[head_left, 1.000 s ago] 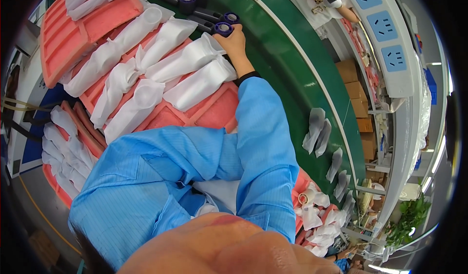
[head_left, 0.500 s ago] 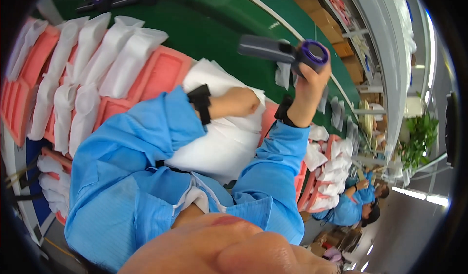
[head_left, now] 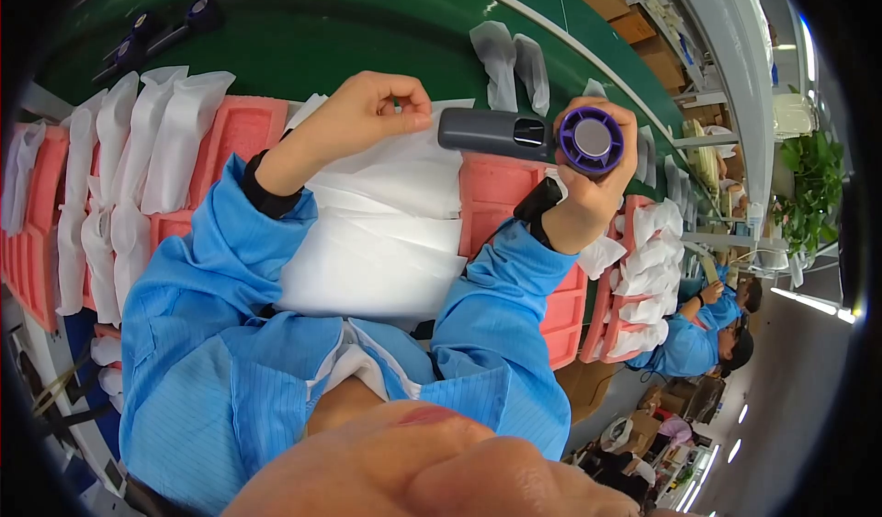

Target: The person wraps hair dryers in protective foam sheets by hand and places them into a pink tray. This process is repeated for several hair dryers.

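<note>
My right hand [head_left: 602, 163] grips a dark grey handheld fan [head_left: 496, 135] round its head, with the purple ring and silver centre facing up. Its handle points left, toward my left hand [head_left: 381, 113]. That hand's thumb and fingertips are pinched together at the upper edge of a white bag [head_left: 386, 154]. The end of the handle is close to this bag's edge; whether they touch I cannot tell. Below both hands lies a stack of white bags [head_left: 367, 264] in front of my chest.
Pink trays [head_left: 243, 136] holding white-wrapped items stand to the left. More pink trays [head_left: 565, 324] with wrapped items are at the right. Several unwrapped fans [head_left: 188, 21] lie far left on the green table [head_left: 367, 16]; wrapped ones [head_left: 496, 62] lie beyond my right hand. Co-workers [head_left: 694, 333] sit farther right.
My right hand has brought the fan nearer and turned its head upward. My left hand has moved up and left from the bag stack to a bag's upper edge.
</note>
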The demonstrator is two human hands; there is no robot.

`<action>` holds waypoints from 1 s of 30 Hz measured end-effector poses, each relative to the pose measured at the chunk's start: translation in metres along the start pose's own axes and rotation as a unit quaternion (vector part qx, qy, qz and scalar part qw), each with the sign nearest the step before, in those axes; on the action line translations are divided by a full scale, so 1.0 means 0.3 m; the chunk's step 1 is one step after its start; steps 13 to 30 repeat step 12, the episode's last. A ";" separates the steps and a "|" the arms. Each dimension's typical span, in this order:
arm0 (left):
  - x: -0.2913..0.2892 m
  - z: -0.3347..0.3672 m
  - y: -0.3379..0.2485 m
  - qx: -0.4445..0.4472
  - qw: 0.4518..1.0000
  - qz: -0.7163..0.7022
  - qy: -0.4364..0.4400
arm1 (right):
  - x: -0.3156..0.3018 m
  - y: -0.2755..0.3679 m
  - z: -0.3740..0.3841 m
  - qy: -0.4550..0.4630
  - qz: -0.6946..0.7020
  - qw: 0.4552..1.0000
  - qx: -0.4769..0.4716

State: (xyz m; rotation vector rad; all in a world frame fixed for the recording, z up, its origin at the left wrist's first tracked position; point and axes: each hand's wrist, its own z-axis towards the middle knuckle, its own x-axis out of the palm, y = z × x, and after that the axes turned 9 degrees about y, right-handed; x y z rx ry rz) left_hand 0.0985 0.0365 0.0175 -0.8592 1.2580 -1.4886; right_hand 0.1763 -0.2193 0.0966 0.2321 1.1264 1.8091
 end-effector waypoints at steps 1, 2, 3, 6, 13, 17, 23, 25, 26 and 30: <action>-0.002 -0.003 -0.013 -0.007 1.000 0.025 -0.013 | 0.007 -0.007 0.001 -0.002 0.002 1.000 0.001; -0.006 -0.005 -0.019 -0.009 1.000 0.026 -0.012 | 0.016 -0.017 0.005 -0.011 -0.009 1.000 -0.002; -0.010 -0.010 -0.023 -0.008 0.998 0.048 -0.031 | 0.024 -0.026 0.008 -0.020 -0.020 1.000 -0.005; -0.024 -0.021 -0.045 -0.008 0.993 0.092 -0.071 | 0.057 -0.024 0.017 -0.019 -0.032 0.999 -0.001; -0.018 -0.031 -0.078 0.037 0.988 -0.038 -0.145 | 0.171 -0.017 0.042 0.047 -0.059 0.997 0.003; -0.018 -0.031 -0.078 0.037 0.988 -0.038 -0.145 | 0.171 -0.017 0.042 0.047 -0.059 0.997 0.003; -0.018 -0.031 -0.078 0.037 0.988 -0.038 -0.145 | 0.171 -0.017 0.042 0.047 -0.059 0.997 0.003; -0.018 -0.031 -0.078 0.037 0.988 -0.038 -0.145 | 0.171 -0.017 0.042 0.047 -0.059 0.997 0.003; -0.018 -0.031 -0.078 0.037 0.988 -0.038 -0.145 | 0.171 -0.017 0.042 0.047 -0.059 0.997 0.003; -0.018 -0.031 -0.078 0.037 0.988 -0.038 -0.145 | 0.171 -0.017 0.042 0.047 -0.059 0.997 0.003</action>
